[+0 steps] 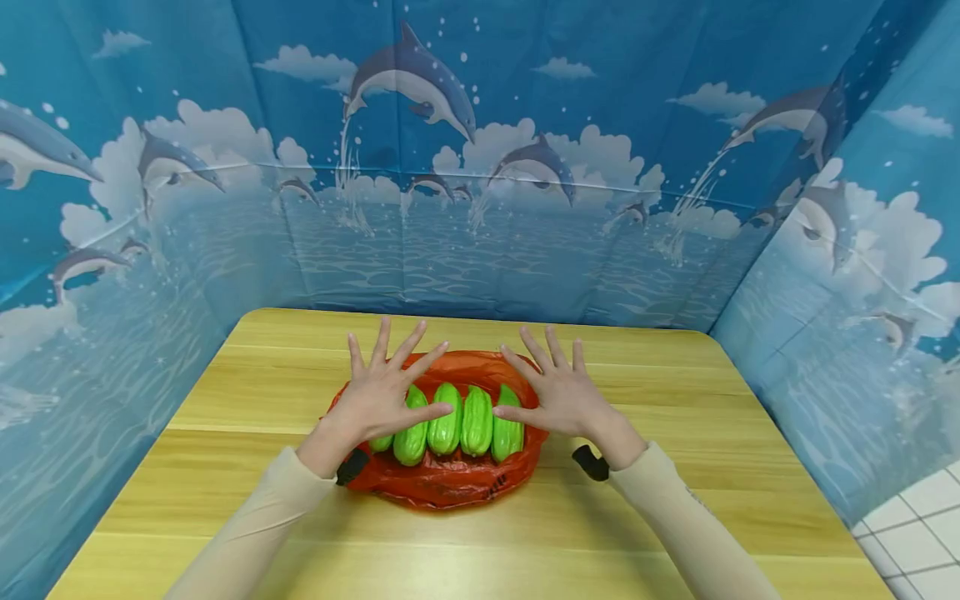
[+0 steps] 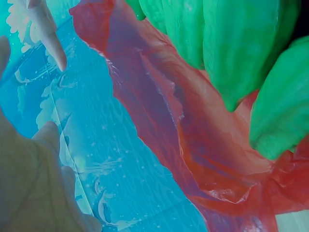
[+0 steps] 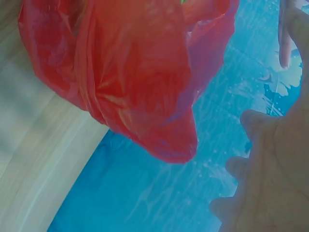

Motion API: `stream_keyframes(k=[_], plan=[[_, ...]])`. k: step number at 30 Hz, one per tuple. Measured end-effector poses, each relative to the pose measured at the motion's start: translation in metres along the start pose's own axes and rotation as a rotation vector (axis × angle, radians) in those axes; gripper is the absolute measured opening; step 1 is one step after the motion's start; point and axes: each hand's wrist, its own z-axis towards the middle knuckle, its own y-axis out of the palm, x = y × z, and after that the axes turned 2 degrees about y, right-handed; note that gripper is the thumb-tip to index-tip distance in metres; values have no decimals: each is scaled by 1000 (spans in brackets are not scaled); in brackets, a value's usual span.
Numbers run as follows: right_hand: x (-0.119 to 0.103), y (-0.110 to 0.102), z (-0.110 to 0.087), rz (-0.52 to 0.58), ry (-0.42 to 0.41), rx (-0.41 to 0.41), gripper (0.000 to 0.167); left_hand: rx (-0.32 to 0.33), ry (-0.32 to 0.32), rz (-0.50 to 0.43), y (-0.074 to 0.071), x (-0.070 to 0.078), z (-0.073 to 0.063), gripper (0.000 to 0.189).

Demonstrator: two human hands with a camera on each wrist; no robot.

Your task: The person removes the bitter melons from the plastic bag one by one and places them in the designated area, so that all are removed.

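Note:
Several bright green ridged vegetables, which look like chayotes or short gourds, lie side by side in a red plastic bag whose mouth is spread wide. My left hand is held over the bag's left side with its fingers spread, and part of the leftmost vegetable is hidden behind it. Over the right side, my right hand is likewise spread and holds nothing. Green vegetables and the bag's crumpled rim show in the left wrist view. The right wrist view shows the bag's outer side.
A light wooden table bears the bag. Blue dolphin-print curtains stand behind and on both sides. A black wrist-worn piece shows by the right wrist, another by the left. White floor tiles appear at lower right.

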Motion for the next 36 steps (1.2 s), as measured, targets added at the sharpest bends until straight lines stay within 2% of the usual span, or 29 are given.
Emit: stream_keyframes(k=[11,19,25,29,36], plan=[[-5,2,1,21,-37,34,90,8,-8,14,4,1,2,84],[-9,1,4,161,-58,129,85,48,-48,-5,3,-2,-2,89],[-15,3,2,360,-7,159,78,94,-125,-71,5,-9,-13,94],[-17,6,1,471,30,198,73,117,-214,-152,6,-14,-23,95],[-19,9,-1,558,69,232,68,132,-334,-258,9,-27,-35,99]])
